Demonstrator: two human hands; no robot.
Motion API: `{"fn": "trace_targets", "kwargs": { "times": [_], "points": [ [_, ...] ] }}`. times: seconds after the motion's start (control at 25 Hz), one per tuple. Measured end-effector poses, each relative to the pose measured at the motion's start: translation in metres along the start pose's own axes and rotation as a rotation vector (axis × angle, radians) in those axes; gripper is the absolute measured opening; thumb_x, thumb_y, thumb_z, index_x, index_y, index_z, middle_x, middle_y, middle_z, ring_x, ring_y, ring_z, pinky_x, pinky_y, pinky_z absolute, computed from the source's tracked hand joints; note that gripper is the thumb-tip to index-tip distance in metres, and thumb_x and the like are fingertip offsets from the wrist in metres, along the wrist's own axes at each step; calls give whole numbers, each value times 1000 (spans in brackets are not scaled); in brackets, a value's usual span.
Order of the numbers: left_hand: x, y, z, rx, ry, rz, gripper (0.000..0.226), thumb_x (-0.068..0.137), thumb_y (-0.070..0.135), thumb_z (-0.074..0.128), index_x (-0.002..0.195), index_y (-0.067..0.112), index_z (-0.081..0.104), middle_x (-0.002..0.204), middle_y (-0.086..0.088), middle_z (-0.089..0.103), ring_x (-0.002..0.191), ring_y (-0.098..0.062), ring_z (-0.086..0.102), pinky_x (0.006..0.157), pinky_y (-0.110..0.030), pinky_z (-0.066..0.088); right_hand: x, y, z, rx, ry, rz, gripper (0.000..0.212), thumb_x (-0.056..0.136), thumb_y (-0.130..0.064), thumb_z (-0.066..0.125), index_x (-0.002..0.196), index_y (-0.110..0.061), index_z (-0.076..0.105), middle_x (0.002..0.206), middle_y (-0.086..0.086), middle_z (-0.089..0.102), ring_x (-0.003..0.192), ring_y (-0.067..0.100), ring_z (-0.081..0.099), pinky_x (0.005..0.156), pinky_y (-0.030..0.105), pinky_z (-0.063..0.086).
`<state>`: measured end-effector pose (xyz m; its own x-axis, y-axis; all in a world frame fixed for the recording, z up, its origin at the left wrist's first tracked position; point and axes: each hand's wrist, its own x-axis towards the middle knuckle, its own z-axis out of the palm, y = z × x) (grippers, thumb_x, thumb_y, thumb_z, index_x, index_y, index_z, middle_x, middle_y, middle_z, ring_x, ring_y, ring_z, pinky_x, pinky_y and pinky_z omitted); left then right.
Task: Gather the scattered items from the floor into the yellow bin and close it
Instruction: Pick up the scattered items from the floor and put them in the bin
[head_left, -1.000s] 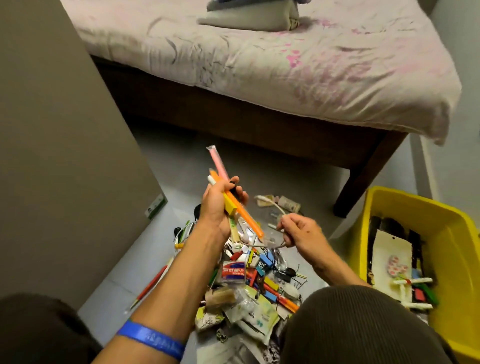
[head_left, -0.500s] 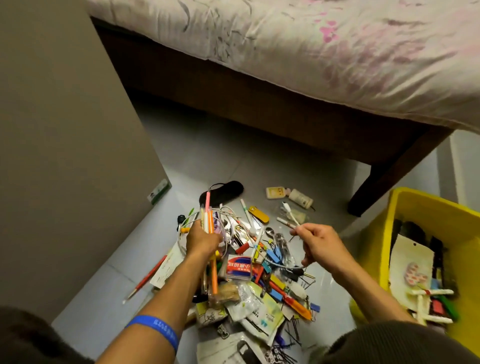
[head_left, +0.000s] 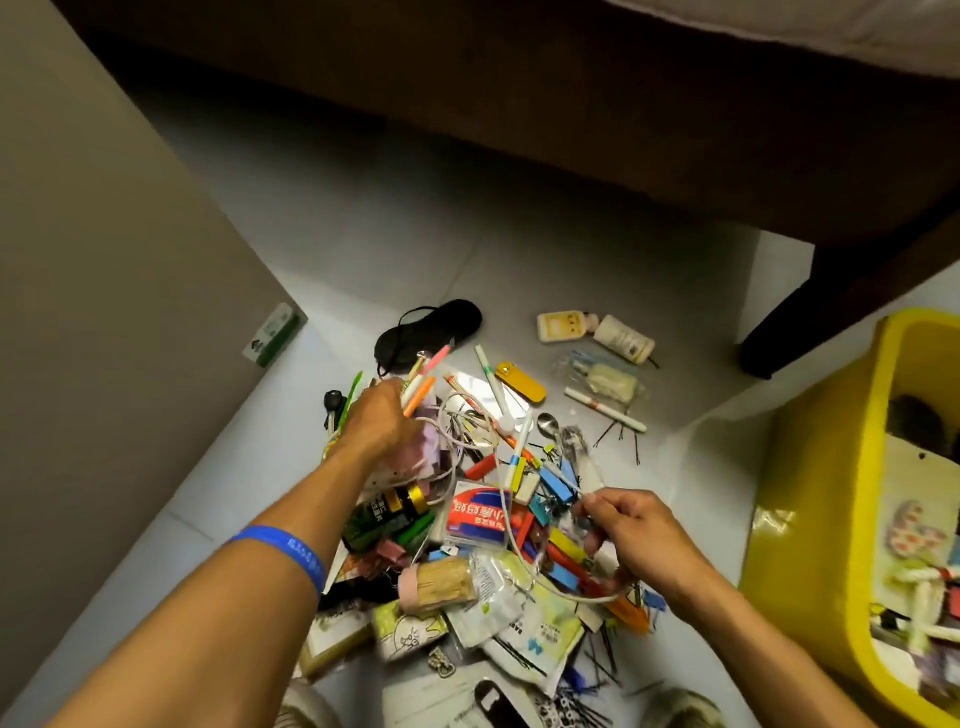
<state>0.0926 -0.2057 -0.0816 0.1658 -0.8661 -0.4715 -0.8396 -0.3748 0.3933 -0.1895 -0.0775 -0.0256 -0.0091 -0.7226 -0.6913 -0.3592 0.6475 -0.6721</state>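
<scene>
A heap of small items (head_left: 498, 525) lies on the pale floor: pens, clips, packets, a red and blue packet (head_left: 480, 512), hairpins. My left hand (head_left: 382, 421) hovers over the heap's far left and grips a bundle of pens (head_left: 423, 382), pink, orange and white, tips pointing up and right. My right hand (head_left: 631, 530) is low over the heap's right side, fingers pinched on a thin white cord (head_left: 511, 525) that loops across the pile. The yellow bin (head_left: 810, 519) stands open at the right edge with cards and sticks inside.
A dark wooden bed frame (head_left: 519, 130) spans the top; its leg (head_left: 810, 312) stands left of the bin. A tan cabinet side (head_left: 104, 260) fills the left. A black eye mask (head_left: 431, 325), two small bottles (head_left: 597, 330) and a yellow tag (head_left: 519, 382) lie beyond the heap.
The view tilted down toward the floor. My left hand lowered the pen bundle from chest height to just over the heap. My right hand dropped to the pile's right side, holding the cord.
</scene>
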Motion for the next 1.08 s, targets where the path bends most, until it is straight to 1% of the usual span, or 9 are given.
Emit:
{"fn": "trace_targets", "kwargs": {
  "times": [0.08,0.2,0.28,0.36,0.44,0.6,0.72,0.92,1.08],
  "points": [
    [-13,10,-6,6,66,10,20,72,25,71,86,28,58,77,2,63,66,-17,61,53,-26,44,-3,-4,0,21,28,-3,32,102,-32,46,89,-18,72,75,6,69,68,33,62,51,32,50],
    [-36,38,-39,-60,82,67,15,81,19,69,86,24,56,75,-5,62,59,-18,60,45,-24,42,-15,-17,-4,38,95,-105,22,99,-35,52,90,-27,71,86,-4,71,53,3,59,49,23,44],
    [-57,60,-70,-133,17,140,15,84,20,72,86,23,57,73,-7,63,55,-19,62,41,-23,44,-29,-31,-9,53,92,-201,15,91,-37,65,106,-37,65,106,-14,68,69,-5,65,55,22,51],
    [-88,83,-100,-184,-55,255,16,83,23,74,81,25,59,71,-5,65,53,-16,62,41,-21,46,-44,-46,-15,-8,76,-296,63,78,-44,77,135,-40,49,129,-19,53,107,0,58,85,30,51],
    [-124,105,-120,-203,-134,390,12,83,24,75,83,24,63,71,-3,65,52,-11,61,44,-20,48,-61,-64,-23,-49,73,-381,101,67,-51,84,149,-41,27,149,-12,39,132,13,41,104,37,37],
    [-187,143,-132,-254,-327,642,14,82,21,75,90,22,64,76,-2,65,53,-4,61,50,-20,52,-94,-86,-42,-7,114,-570,122,62,-40,90,149,-52,6,153,-4,35,136,20,41,107,44,43],
    [-222,172,-124,-328,-456,759,21,80,23,77,97,22,65,82,-3,67,61,-10,64,55,-21,51,-121,-77,-69,38,129,-673,108,67,-27,89,141,-60,19,125,-16,55,113,6,60,80,21,54],
    [-271,233,-74,-496,-591,821,24,79,22,78,99,19,65,77,3,67,62,-10,63,54,-22,51,-165,-22,-129,-24,476,-607,31,75,-43,79,100,-30,66,87,-11,71,80,6,66,70,26,53],
    [-297,287,-14,-1017,-515,458,10,85,17,73,93,15,67,74,-3,64,51,-7,58,47,-19,47,-188,26,-172,342,773,-443,14,78,-27,80,70,-20,70,60,-9,66,56,5,58,57,28,48]
  ]
}}
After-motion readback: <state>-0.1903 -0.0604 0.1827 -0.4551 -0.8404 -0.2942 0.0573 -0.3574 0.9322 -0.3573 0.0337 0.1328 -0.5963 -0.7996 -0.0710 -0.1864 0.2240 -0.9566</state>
